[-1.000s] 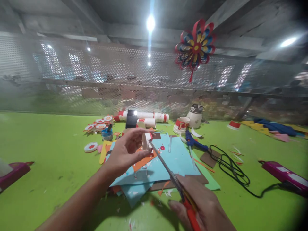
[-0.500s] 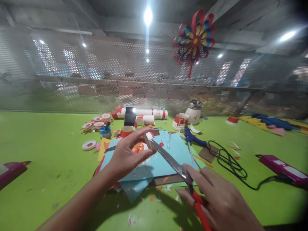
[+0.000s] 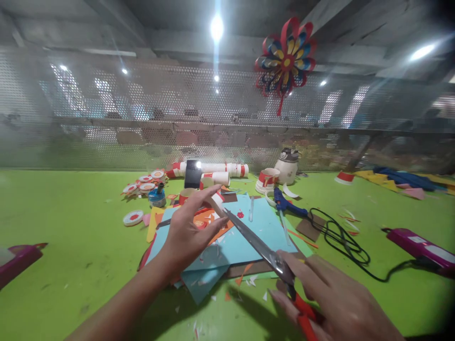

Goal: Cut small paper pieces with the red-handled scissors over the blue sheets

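Between the thumb and fingers of my left hand (image 3: 190, 227) is a small curved piece of white and red paper (image 3: 216, 204). My right hand (image 3: 330, 289) grips red-handled scissors (image 3: 261, 248), whose long metal blades point up and left. The blade tips meet the paper piece's right edge; whether they cut into it I cannot tell. Under both hands lies a light blue paper sheet (image 3: 258, 237), with orange paper (image 3: 227, 229) and small scraps on it. A blue paper corner (image 3: 206, 283) hangs over the front of the stack.
A blue glue gun (image 3: 289, 206) lies right of the stack, its black cord (image 3: 334, 237) coiled toward a purple power strip (image 3: 419, 244). Behind stand paper tubes (image 3: 220, 169), a red-and-white cup (image 3: 267, 180), a white jug (image 3: 286, 168) and a blue bottle (image 3: 157, 196). White-and-red discs (image 3: 133, 218) sit left.
My right hand and the scissors have shifted slightly right and down. The left hand still pinches the paper piece, which has turned a little. The whole view has moved slightly.
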`<action>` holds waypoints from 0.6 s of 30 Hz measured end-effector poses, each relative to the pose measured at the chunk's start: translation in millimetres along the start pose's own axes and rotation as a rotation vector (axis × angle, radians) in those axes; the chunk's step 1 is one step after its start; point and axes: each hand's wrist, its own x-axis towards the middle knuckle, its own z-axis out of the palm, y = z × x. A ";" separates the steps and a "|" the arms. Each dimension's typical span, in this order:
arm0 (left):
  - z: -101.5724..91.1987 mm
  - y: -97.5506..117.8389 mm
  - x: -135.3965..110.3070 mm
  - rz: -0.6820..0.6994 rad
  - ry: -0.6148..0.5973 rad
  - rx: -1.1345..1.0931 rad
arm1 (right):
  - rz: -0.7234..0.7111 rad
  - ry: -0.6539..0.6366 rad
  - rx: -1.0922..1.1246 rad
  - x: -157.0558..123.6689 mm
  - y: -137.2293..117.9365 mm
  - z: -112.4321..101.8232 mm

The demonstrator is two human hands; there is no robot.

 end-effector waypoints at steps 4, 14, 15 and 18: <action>1.4 0.4 -1.9 -0.017 0.009 0.043 | 0.003 0.014 0.049 1.6 -5.8 7.6; 2.7 2.8 -4.1 0.030 -0.029 -0.012 | 0.016 -0.035 0.066 11.1 -10.9 4.9; 3.1 3.6 -4.1 0.035 -0.032 -0.006 | 0.017 -0.043 0.071 10.7 -11.4 4.7; 4.9 4.7 -4.5 0.042 -0.032 0.028 | 0.019 -0.046 0.085 7.5 -11.9 5.8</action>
